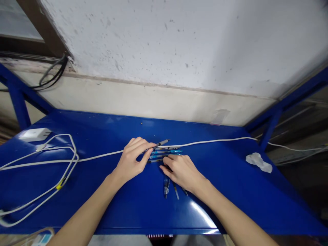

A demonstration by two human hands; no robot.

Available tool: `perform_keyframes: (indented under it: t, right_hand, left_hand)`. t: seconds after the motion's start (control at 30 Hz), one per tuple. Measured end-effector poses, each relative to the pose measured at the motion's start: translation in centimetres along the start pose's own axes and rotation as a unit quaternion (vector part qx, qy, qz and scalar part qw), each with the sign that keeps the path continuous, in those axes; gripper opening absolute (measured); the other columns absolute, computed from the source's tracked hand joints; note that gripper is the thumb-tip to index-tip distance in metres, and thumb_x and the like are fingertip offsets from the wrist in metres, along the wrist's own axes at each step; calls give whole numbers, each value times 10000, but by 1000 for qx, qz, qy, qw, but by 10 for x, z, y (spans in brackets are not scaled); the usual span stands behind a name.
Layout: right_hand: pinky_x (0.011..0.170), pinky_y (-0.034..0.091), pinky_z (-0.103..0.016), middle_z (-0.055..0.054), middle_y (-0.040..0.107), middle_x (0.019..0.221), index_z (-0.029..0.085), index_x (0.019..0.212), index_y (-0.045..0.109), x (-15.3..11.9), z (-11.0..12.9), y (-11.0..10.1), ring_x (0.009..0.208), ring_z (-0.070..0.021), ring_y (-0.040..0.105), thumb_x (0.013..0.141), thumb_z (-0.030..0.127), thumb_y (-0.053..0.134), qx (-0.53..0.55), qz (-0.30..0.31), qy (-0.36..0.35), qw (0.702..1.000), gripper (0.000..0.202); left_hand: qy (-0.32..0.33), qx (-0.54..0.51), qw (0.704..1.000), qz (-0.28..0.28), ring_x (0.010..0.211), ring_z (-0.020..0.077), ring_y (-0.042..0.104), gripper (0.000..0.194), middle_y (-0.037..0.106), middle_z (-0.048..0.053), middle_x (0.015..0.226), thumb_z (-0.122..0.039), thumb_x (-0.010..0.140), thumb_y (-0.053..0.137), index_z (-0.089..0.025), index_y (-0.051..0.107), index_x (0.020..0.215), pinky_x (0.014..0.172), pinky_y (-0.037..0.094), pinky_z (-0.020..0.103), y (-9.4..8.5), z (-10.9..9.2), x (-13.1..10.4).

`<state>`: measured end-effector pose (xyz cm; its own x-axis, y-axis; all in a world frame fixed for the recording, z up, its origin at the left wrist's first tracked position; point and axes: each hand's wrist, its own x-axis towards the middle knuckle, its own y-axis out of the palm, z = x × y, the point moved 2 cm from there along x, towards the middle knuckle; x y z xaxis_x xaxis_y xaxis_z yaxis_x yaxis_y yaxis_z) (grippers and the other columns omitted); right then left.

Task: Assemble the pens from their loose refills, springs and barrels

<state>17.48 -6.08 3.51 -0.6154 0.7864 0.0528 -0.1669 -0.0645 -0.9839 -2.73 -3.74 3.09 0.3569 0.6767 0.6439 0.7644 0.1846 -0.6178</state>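
My left hand [134, 155] is closed in a pinch around a grey and dark pen [162, 142], whose tip points right and slightly up. Below that pen, several pens lie side by side, among them a bright blue pen [176, 151]. My right hand [180, 169] is over the near side of this row, its fingers curled together; what they grip, if anything, is hidden beneath them. Closer to me, a clear pen [166, 188] and a thin dark piece with a pale end [176, 191] stick out from under the right hand.
A white cable [205, 141] runs across the blue table [123, 208] behind the pens and loops at the left. A white charger [36, 134] lies at the far left. Crumpled white material [258, 162] sits at the right. A wall [153, 99] stands behind.
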Motion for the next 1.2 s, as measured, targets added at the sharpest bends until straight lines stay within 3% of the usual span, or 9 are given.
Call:
perform_keyframes:
  t: [0.23,0.47,0.77,0.83,0.9,0.97,1.03,1.1,1.2]
  right_hand:
    - [604,401,-296,-89,754,896,172,905,672,0,3,-3,775,-224,725,1092,349,395,-6,7,12,1000,378]
    - [640,459,-294,-96,766,882,163,883,699,-1,4,-5,791,-233,733,1093,386,391,8,13,14,1000,435]
    - [648,445,-292,-95,765,900,171,875,707,-2,-2,-5,788,-222,713,1085,387,417,41,-1,18,999,418]
    - [621,417,-291,-78,748,837,173,878,692,-3,-7,-8,709,-202,683,1090,370,399,51,-31,39,997,412]
    - [614,406,-290,-55,718,793,180,909,674,-4,-14,-14,662,-182,644,1096,357,372,81,-98,77,989,396]
    - [685,446,-296,-66,716,892,191,1036,663,-6,-22,-22,784,-199,654,1088,369,402,113,-181,100,972,320]
    - [831,480,-328,-108,700,1116,202,1236,617,-6,-26,-26,1020,-236,640,1063,386,484,133,-219,76,964,286]
    - [920,469,-362,-119,679,1210,216,1307,594,-4,-28,-25,1103,-247,615,1044,383,533,141,-184,22,972,317]
    - [890,455,-352,-90,719,1081,196,1141,662,-1,-29,-18,977,-216,647,1060,295,508,139,-85,-29,986,201]
  left_hand:
    - [-4,8,1000,10,843,182,609,166,724,46,940,-180,1001,552,-210,688,1092,784,442,361,2,0,0]
    - [2,10,1000,18,838,178,619,153,739,45,940,-183,993,567,-204,698,1070,780,442,358,2,-3,0]
    - [18,1,1000,12,817,172,625,161,749,35,925,-165,979,590,-208,712,1074,763,443,352,1,-6,1]
    - [11,-9,1000,3,808,168,632,153,753,33,920,-157,975,600,-209,719,1055,761,446,348,0,-8,2]
    - [4,-18,1000,-14,793,162,641,142,758,28,912,-148,968,615,-212,729,1024,756,448,343,-2,-9,3]
    - [0,-28,999,-26,775,155,647,135,763,21,899,-144,960,633,-217,737,1006,750,451,338,-2,-11,3]
    - [0,-44,999,-29,767,153,650,120,765,16,889,-149,950,654,-219,737,999,748,458,335,-1,-12,3]
    - [3,-60,998,-23,776,158,657,98,765,17,884,-159,943,670,-220,730,990,753,468,336,1,-12,2]
    - [38,-50,998,5,782,161,658,83,755,18,864,-151,938,665,-210,706,979,744,457,335,5,-13,1]
